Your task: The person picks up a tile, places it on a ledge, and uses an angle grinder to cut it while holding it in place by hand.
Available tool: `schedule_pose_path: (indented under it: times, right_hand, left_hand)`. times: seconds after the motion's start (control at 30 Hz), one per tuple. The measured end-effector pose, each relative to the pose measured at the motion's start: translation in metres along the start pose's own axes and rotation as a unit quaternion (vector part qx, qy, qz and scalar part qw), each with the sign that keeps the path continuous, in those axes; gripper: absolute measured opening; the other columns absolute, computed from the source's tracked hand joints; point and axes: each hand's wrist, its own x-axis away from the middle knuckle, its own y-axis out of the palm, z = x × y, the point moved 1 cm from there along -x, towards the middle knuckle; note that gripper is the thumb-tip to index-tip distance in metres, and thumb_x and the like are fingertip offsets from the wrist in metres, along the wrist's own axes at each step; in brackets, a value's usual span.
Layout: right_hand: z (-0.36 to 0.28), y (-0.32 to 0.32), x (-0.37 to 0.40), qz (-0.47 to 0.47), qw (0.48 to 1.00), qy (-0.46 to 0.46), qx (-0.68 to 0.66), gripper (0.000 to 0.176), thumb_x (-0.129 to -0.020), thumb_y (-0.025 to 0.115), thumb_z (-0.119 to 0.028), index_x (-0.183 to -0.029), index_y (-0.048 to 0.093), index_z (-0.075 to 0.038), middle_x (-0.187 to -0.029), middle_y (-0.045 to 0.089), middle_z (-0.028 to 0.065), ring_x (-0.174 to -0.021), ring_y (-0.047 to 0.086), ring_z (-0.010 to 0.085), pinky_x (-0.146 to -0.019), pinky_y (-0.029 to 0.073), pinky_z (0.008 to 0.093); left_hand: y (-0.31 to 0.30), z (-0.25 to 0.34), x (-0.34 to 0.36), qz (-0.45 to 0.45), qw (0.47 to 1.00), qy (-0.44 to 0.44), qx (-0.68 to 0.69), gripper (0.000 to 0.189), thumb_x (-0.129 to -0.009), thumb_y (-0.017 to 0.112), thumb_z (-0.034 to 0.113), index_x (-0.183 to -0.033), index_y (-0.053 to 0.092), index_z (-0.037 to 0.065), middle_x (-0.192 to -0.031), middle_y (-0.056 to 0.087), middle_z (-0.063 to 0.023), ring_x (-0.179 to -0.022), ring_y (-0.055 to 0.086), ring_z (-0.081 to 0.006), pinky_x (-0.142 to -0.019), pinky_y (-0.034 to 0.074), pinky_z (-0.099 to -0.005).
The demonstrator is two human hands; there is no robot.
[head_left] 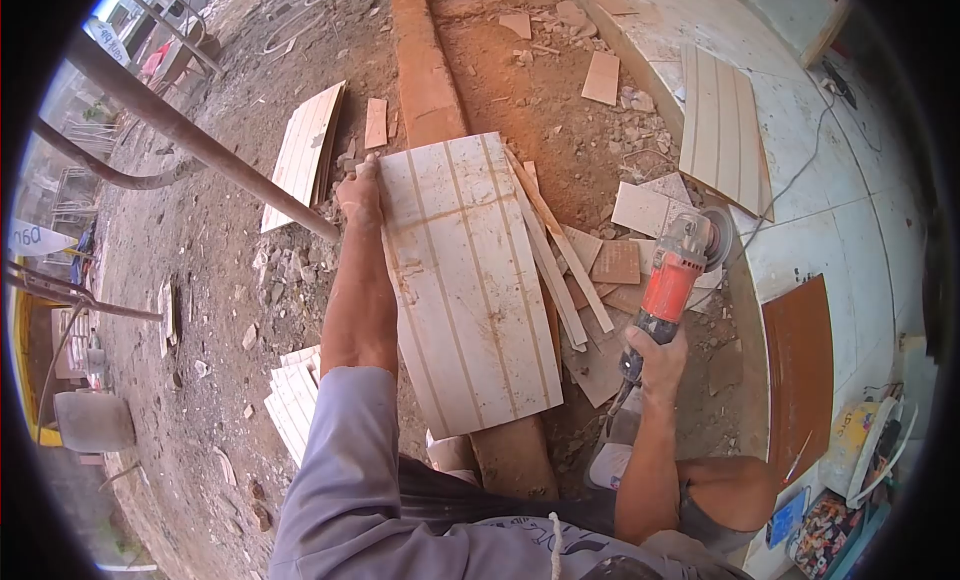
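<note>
The tile occupies the centre, with the left hand at its far left corner and the strips along its right side. The angle grinder, in the right hand, is right of the strips. One tile stack lies left of the tile, on the ground.

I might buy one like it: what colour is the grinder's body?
The grinder's body is orange-red, black toward its rear; see the head view.
</note>
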Motion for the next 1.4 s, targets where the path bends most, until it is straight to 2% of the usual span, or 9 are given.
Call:
schedule_pose_path:
  times: [0.13, 0.27, 0.47, 0.5, 0.63, 0.7, 0.87, 1.13, 1.4]
  right_hand:
    - [0.007, 0.010, -0.008, -0.011, 1.000, -0.009, 0.024, 0.039, -0.070, 0.073, -0.007, -0.105, 0.055, -0.003, -0.077, 0.056, 0.0017, -0.056, 0.055, 0.0112, -0.052, 0.047, 0.0262]
    - [0.001, 0.020, -0.006, -0.019, 1.000, -0.007, 0.023, 0.040, -0.070, 0.073, -0.008, -0.104, 0.054, -0.003, -0.076, 0.056, 0.0020, -0.056, 0.055, 0.0117, -0.053, 0.047, 0.0265]
    - [0.004, 0.023, -0.005, -0.035, 0.999, -0.004, 0.018, 0.043, -0.069, 0.074, -0.005, -0.107, 0.053, 0.000, -0.076, 0.057, 0.0027, -0.058, 0.056, 0.0114, -0.054, 0.047, 0.0267]
    - [0.002, 0.025, -0.003, -0.039, 0.999, 0.000, 0.018, 0.043, -0.069, 0.074, -0.005, -0.107, 0.053, 0.000, -0.076, 0.057, 0.0027, -0.058, 0.056, 0.0114, -0.054, 0.047, 0.0267]
    - [-0.001, 0.031, 0.013, -0.056, 0.998, 0.022, -0.029, 0.039, -0.070, 0.074, -0.005, -0.104, 0.053, -0.002, -0.075, 0.057, 0.0027, -0.055, 0.055, 0.0112, -0.052, 0.047, 0.0269]
    - [0.001, 0.030, 0.023, -0.068, 0.996, 0.030, -0.051, 0.036, -0.072, 0.072, -0.005, -0.103, 0.054, -0.002, -0.076, 0.057, 0.0026, -0.055, 0.055, 0.0115, -0.053, 0.047, 0.0264]
    - [-0.001, 0.026, 0.049, -0.094, 0.991, 0.019, -0.090, 0.037, -0.071, 0.072, -0.003, -0.103, 0.055, -0.001, -0.076, 0.056, 0.0022, -0.057, 0.055, 0.0117, -0.055, 0.047, 0.0261]
    - [-0.004, -0.003, 0.084, -0.120, 0.991, 0.021, -0.062, 0.039, -0.070, 0.073, -0.004, -0.103, 0.053, 0.000, -0.073, 0.057, 0.0029, -0.053, 0.055, 0.0120, -0.050, 0.046, 0.0273]
    - [-0.008, -0.016, 0.088, -0.104, 0.994, 0.020, -0.038, 0.041, -0.070, 0.073, -0.004, -0.105, 0.053, -0.001, -0.072, 0.057, 0.0035, -0.053, 0.056, 0.0127, -0.050, 0.047, 0.0274]
  left_hand:
    - [0.009, -0.055, -0.032, 0.016, 0.988, -0.053, -0.143, 0.065, -0.080, 0.073, 0.046, -0.115, 0.062, -0.008, -0.109, 0.067, -0.0198, -0.099, 0.064, -0.0286, -0.086, 0.048, -0.0368]
    - [0.012, -0.130, -0.063, -0.004, 0.998, -0.048, -0.044, 0.061, -0.082, 0.071, 0.043, -0.115, 0.063, -0.007, -0.110, 0.067, -0.0202, -0.100, 0.065, -0.0299, -0.086, 0.048, -0.0375]
    - [-0.020, -0.105, 0.018, 0.004, 0.992, -0.034, -0.123, 0.056, -0.083, 0.071, 0.043, -0.107, 0.066, -0.007, -0.102, 0.069, -0.0186, -0.094, 0.066, -0.0303, -0.086, 0.048, -0.0384]
    - [-0.029, -0.185, -0.024, -0.005, 1.000, -0.008, -0.007, 0.063, -0.083, 0.069, 0.048, -0.109, 0.063, -0.009, -0.104, 0.067, -0.0212, -0.096, 0.064, -0.0300, -0.087, 0.048, -0.0380]
    - [-0.091, -0.178, 0.080, 0.031, 0.995, -0.054, -0.084, 0.075, -0.085, 0.066, 0.053, -0.117, 0.054, -0.014, -0.112, 0.062, -0.0240, -0.103, 0.061, -0.0300, -0.089, 0.047, -0.0369]
    - [-0.109, -0.147, 0.169, 0.025, 0.995, -0.097, -0.023, 0.075, -0.085, 0.066, 0.054, -0.117, 0.054, -0.013, -0.113, 0.062, -0.0236, -0.103, 0.061, -0.0294, -0.089, 0.047, -0.0374]
    - [-0.138, -0.195, 0.281, 0.004, 0.991, -0.116, -0.065, 0.069, -0.087, 0.066, 0.051, -0.116, 0.055, -0.010, -0.112, 0.062, -0.0210, -0.102, 0.061, -0.0284, -0.088, 0.048, -0.0374]
    - [-0.125, -0.207, 0.296, -0.021, 0.992, -0.087, -0.084, 0.045, -0.090, 0.063, 0.037, -0.099, 0.064, -0.008, -0.092, 0.068, -0.0238, -0.085, 0.066, -0.0318, -0.078, 0.049, -0.0401]
    - [-0.097, -0.201, 0.271, 0.000, 0.991, -0.130, -0.011, 0.043, -0.090, 0.063, 0.036, -0.100, 0.066, -0.006, -0.093, 0.069, -0.0230, -0.083, 0.066, -0.0333, -0.077, 0.049, -0.0404]
